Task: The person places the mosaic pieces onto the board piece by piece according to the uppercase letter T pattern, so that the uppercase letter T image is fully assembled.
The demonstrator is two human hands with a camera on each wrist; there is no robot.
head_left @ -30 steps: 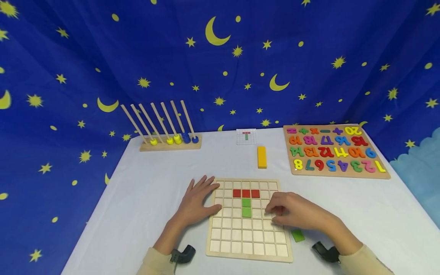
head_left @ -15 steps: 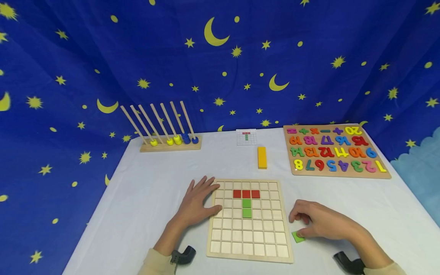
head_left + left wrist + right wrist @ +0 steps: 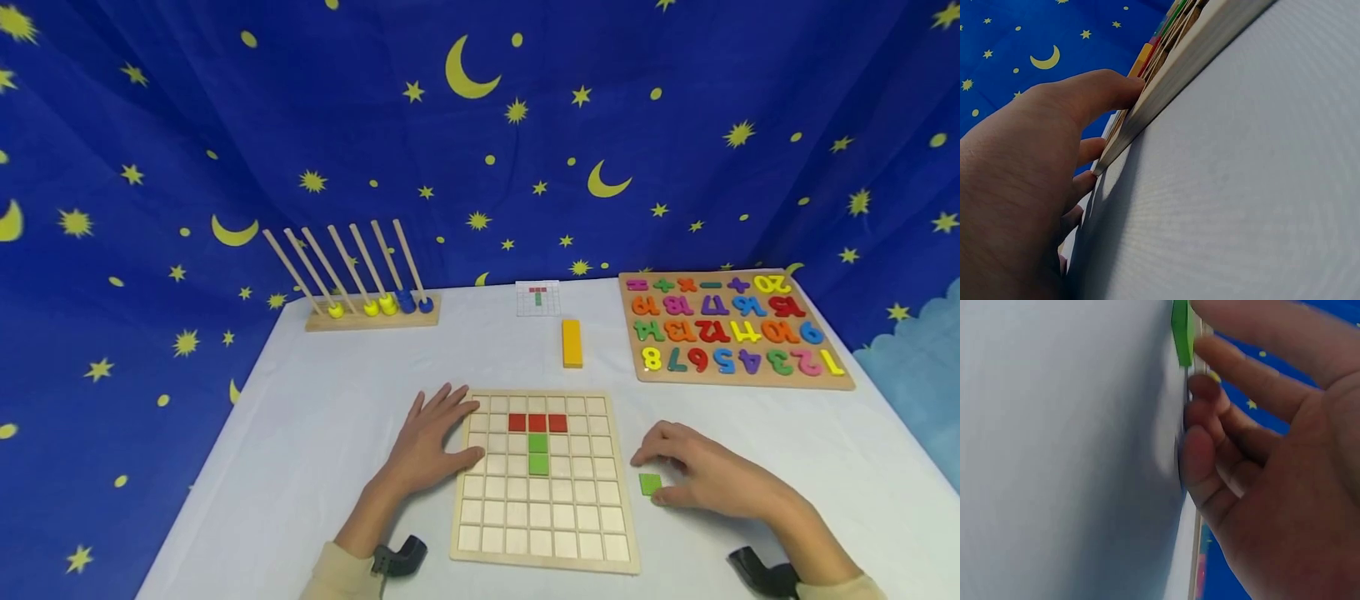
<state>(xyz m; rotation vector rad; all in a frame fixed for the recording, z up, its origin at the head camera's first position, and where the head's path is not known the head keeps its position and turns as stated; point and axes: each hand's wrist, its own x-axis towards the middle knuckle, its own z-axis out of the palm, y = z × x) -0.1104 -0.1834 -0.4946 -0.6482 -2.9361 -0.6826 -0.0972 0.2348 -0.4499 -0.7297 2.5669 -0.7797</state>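
Observation:
A wooden grid board [image 3: 543, 533] lies on the table, with three red tiles [image 3: 537, 423] in a row and two green tiles [image 3: 538, 443] below the middle one. My left hand [image 3: 427, 446] rests at the board's left edge with fingers spread, thumb and fingertips on the rim; the left wrist view shows the thumb [image 3: 1110, 90] over the board's side. Right of the board lies a loose green tile [image 3: 650, 484]. My right hand [image 3: 708, 471] touches this tile with the thumb tip, while the index fingertip is apart from it and the other fingers curl beneath.
Behind the board are a yellow block [image 3: 572, 343] and a small pattern card [image 3: 537, 298] showing a red and green T. A number puzzle board [image 3: 742, 383] lies back right, a peg abacus [image 3: 371, 321] back left. A blue star-printed curtain [image 3: 480, 142] hangs behind.
My right hand has moved right, away from over the board to the loose green tile. That tile has slid slightly away from me along the table. The left hand has stayed put.

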